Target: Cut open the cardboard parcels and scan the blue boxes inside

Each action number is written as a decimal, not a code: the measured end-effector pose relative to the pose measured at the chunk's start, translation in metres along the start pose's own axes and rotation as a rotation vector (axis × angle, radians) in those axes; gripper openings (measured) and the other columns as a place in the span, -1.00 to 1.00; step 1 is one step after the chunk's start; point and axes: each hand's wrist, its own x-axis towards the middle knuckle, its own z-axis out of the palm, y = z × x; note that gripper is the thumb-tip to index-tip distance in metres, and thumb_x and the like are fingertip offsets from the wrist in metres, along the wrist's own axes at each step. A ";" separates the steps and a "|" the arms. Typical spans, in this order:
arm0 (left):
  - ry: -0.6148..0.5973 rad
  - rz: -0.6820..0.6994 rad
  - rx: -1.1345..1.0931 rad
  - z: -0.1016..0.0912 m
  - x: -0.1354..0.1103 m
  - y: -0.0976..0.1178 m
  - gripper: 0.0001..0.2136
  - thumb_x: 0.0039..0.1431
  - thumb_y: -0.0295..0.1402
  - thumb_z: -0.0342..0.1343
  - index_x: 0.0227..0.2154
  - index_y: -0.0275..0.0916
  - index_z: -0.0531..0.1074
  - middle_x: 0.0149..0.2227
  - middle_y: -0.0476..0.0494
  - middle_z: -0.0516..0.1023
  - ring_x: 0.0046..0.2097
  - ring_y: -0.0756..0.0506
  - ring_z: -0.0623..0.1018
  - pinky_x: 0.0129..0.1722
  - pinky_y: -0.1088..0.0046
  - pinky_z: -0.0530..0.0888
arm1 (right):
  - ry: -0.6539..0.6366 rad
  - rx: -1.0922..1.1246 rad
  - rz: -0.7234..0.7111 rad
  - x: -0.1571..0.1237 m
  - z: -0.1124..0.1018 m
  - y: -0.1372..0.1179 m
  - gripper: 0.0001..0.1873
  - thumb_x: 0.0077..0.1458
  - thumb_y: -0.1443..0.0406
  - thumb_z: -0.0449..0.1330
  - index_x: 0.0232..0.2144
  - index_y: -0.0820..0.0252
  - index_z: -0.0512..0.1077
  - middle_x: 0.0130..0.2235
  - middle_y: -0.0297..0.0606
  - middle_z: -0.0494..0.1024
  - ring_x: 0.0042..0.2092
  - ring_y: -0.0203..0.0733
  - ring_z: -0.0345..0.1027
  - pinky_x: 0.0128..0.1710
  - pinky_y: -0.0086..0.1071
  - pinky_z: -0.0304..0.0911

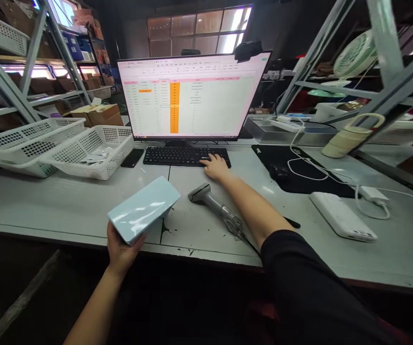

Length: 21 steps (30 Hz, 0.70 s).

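My left hand [123, 249] is closed around the lower end of a glossy light-blue box [144, 208], held tilted over the front edge of the desk. Part of its fingers is hidden under the box. At the keyboard [177, 155], my right hand [216, 166] rests on the right-hand keys, fingers spread and gripping nothing. Below that forearm's left side lies a grey barcode scanner [209, 199], its head pointing left. Behind the keyboard stands a monitor [206, 105] with a spreadsheet that has an orange column.
White perforated baskets [94, 151] stand at the left, one holding small packets. A black phone [133, 158] lies beside the keyboard. To the right are a mouse [278, 173] on a black mat [300, 165], a white power bank [343, 216] with cables, and a cream cup [346, 139].
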 end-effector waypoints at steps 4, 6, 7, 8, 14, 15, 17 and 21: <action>-0.040 0.039 0.028 -0.002 0.000 0.004 -0.23 -0.02 0.06 0.50 0.22 0.00 0.34 -0.03 -0.21 0.58 -0.06 -0.31 0.67 -0.03 0.01 0.70 | 0.078 0.012 0.017 -0.003 0.005 -0.001 -0.36 0.38 0.25 -0.05 0.42 0.09 0.39 0.55 -0.07 0.11 0.51 0.30 -0.05 0.45 0.20 -0.01; -0.024 0.039 0.039 -0.003 -0.001 0.002 -0.24 0.00 0.05 0.49 0.22 -0.02 0.33 -0.01 -0.24 0.58 -0.03 -0.32 0.67 -0.02 0.00 0.70 | 0.083 0.015 0.014 -0.006 0.008 -0.001 -0.37 0.37 0.25 -0.04 0.39 0.09 0.43 0.54 -0.10 0.14 0.51 0.28 -0.04 0.45 0.19 -0.03; -0.012 0.042 0.038 -0.002 -0.001 -0.001 -0.22 0.00 0.05 0.49 0.23 -0.02 0.31 0.02 -0.25 0.58 -0.01 -0.33 0.67 -0.01 -0.01 0.70 | 0.078 0.018 0.012 -0.008 0.009 0.000 -0.38 0.36 0.25 -0.03 0.37 0.08 0.46 0.53 -0.10 0.16 0.50 0.28 -0.03 0.45 0.19 -0.02; -0.004 0.052 0.032 -0.002 -0.002 -0.003 -0.19 -0.02 0.05 0.50 0.25 -0.02 0.29 0.04 -0.27 0.57 0.02 -0.34 0.66 0.01 -0.02 0.69 | 0.074 0.021 0.011 -0.009 0.010 0.000 -0.39 0.35 0.25 -0.01 0.36 0.08 0.47 0.52 -0.09 0.18 0.50 0.29 -0.01 0.45 0.20 -0.01; -0.045 0.084 0.039 -0.001 -0.003 -0.012 -0.15 -0.04 0.04 0.50 0.27 -0.04 0.28 0.09 -0.29 0.55 0.07 -0.36 0.64 0.06 -0.04 0.65 | 0.116 0.068 0.012 -0.007 0.009 -0.001 -0.41 0.31 0.28 0.03 0.30 0.08 0.53 0.49 -0.09 0.24 0.47 0.28 0.06 0.44 0.21 0.04; -0.056 0.076 0.047 -0.002 -0.003 -0.011 -0.16 -0.04 0.03 0.50 0.26 -0.07 0.28 0.08 -0.29 0.55 0.05 -0.36 0.64 0.06 -0.03 0.64 | 0.124 0.080 0.012 -0.007 0.008 -0.002 -0.42 0.29 0.28 0.05 0.28 0.08 0.55 0.48 -0.09 0.27 0.46 0.28 0.08 0.43 0.22 0.06; -0.083 0.048 0.066 -0.004 -0.002 -0.007 -0.16 -0.05 0.00 0.50 0.25 -0.11 0.28 0.07 -0.29 0.56 0.05 -0.35 0.64 0.06 -0.02 0.63 | 0.156 0.108 0.009 -0.007 0.004 -0.003 -0.40 0.28 0.29 0.05 0.31 0.12 0.52 0.46 -0.05 0.29 0.45 0.27 0.12 0.42 0.20 0.09; -0.155 -0.068 0.158 -0.010 -0.002 0.006 -0.17 -0.04 -0.08 0.49 0.25 -0.15 0.25 0.06 -0.31 0.54 0.05 -0.35 0.63 -0.03 0.05 0.65 | 0.235 0.179 -0.008 -0.012 -0.008 -0.004 -0.33 0.29 0.30 0.01 0.40 0.26 0.40 0.45 0.07 0.29 0.44 0.25 0.16 0.41 0.12 0.15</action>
